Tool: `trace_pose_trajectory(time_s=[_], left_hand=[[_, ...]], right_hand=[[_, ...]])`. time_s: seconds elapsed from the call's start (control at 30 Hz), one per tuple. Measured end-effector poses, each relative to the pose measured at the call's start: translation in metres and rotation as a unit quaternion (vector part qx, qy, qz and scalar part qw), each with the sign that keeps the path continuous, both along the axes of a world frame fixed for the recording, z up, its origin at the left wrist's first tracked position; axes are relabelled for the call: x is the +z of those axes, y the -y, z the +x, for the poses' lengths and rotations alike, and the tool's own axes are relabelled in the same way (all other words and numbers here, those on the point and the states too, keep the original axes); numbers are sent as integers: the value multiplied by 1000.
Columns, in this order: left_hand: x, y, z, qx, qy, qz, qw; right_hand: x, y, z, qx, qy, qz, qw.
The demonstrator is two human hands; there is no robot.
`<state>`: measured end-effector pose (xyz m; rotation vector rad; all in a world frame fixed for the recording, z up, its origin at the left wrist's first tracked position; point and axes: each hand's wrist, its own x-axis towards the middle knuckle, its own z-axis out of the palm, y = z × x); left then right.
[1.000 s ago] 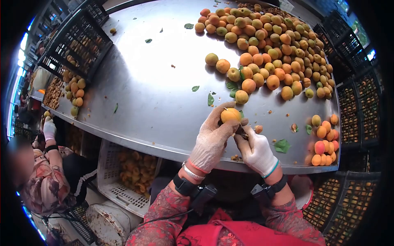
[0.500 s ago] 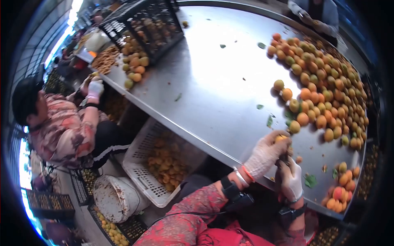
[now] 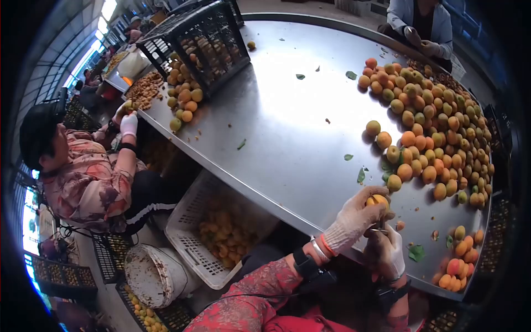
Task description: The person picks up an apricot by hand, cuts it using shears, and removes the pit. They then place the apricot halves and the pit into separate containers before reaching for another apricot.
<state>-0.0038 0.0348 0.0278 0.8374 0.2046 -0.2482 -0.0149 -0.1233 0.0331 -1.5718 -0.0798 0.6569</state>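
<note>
My left hand [image 3: 354,217], in a knitted glove with fingertips stained brown, grips a yellow-orange apricot [image 3: 378,201] above the near edge of the metal table. Just below it, my right hand [image 3: 389,252], also gloved, is closed on a thin metal tool [image 3: 376,229]. The tool reaches toward the underside of the apricot; its tip and most of its handle are hidden by my fingers. A large heap of apricots [image 3: 437,127] lies beyond my hands to the right. A smaller group of apricots [image 3: 458,265] sits at the table's right corner.
A black crate [image 3: 193,47] lies tipped at the table's [image 3: 276,166] far left, apricots spilling out. Below the edge, a white basket [image 3: 193,243] holds apricot pieces, beside a stained bucket [image 3: 160,276]. One co-worker [image 3: 88,171] sits left; another [image 3: 420,33] works across the table.
My hands have come slightly apart, so the apricot and the metal tool show more clearly. The view has shifted a little. The left co-worker's hands stay near the table edge.
</note>
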Motion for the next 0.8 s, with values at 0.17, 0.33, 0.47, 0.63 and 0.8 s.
trace_pose_trajectory(time_s=[0.17, 0.33, 0.47, 0.63, 0.8], left_hand=[[-9, 4, -5, -6, 35, -85, 996], [-16, 12, -5, 15, 56, -58, 997], [-11, 12, -3, 17, 49, -22, 998], [-11, 16, 0, -13, 52, 81, 995], [-13, 26, -3, -19, 48, 99, 994]], right_hand=[[-11, -2, 1, 21, 351, -145, 925], [-15, 8, 9, 6, 501, -229, 835], [-14, 10, 9, -53, 475, -279, 833], [-10, 10, 12, -71, 406, -275, 869], [-19, 18, 11, -70, 380, -227, 894]])
